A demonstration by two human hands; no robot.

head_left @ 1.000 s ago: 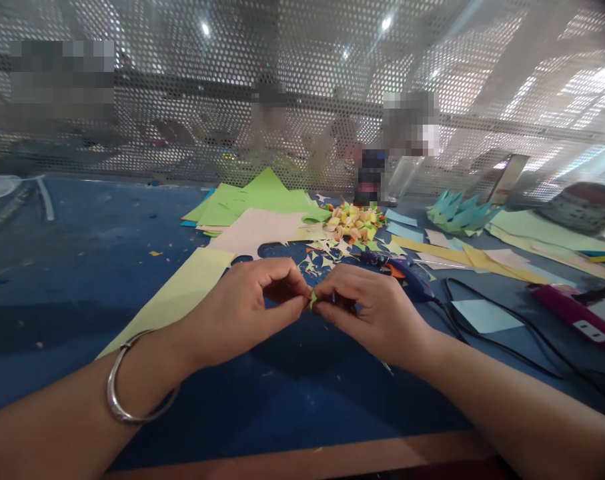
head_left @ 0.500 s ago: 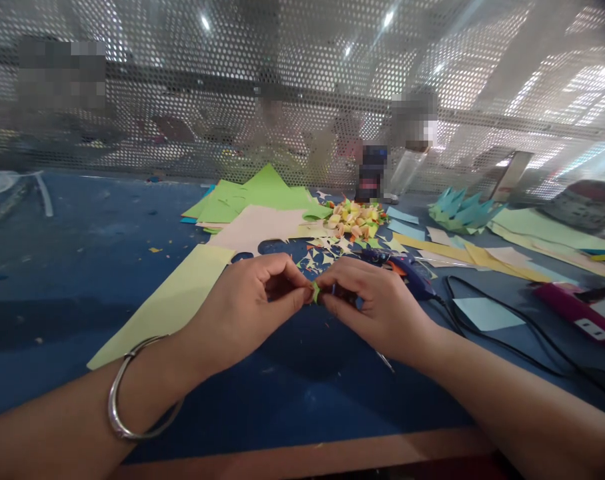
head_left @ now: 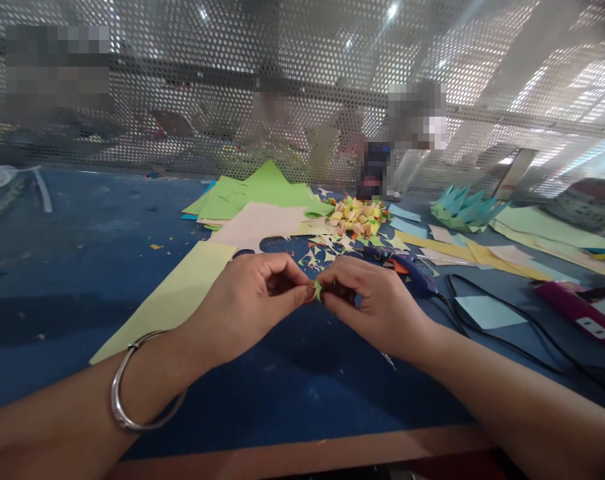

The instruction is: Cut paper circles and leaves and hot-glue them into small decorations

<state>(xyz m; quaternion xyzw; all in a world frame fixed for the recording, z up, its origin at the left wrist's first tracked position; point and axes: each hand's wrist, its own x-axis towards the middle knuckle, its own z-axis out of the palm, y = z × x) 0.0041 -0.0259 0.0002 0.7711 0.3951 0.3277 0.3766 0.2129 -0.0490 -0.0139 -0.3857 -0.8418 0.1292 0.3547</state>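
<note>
Between the fingertips of both hands is a small green paper piece (head_left: 317, 291), mostly covered by the fingers. My left hand (head_left: 255, 300) pinches it from the left, and a silver bangle (head_left: 119, 393) circles that wrist. From the right, my right hand (head_left: 377, 303) pinches the same piece with thumb and forefinger. Beyond the hands lie small paper offcuts (head_left: 327, 252) and a heap of little folded paper flowers (head_left: 357, 217) in yellow, peach and orange. A blue glue gun (head_left: 417, 277) rests just behind my right hand.
Green sheets (head_left: 262, 193) are stacked at the back, and a pale yellow sheet (head_left: 167, 293) lies left. On the right are a black cable (head_left: 522, 320), a purple power strip (head_left: 577, 310), paper strips (head_left: 467, 253) and a blue folded-paper piece (head_left: 465, 208). A perforated metal screen (head_left: 182, 100) stands behind.
Both hands stay pinched together on the green paper piece, with only a slight shift of the fingers. The view has moved a little.
</note>
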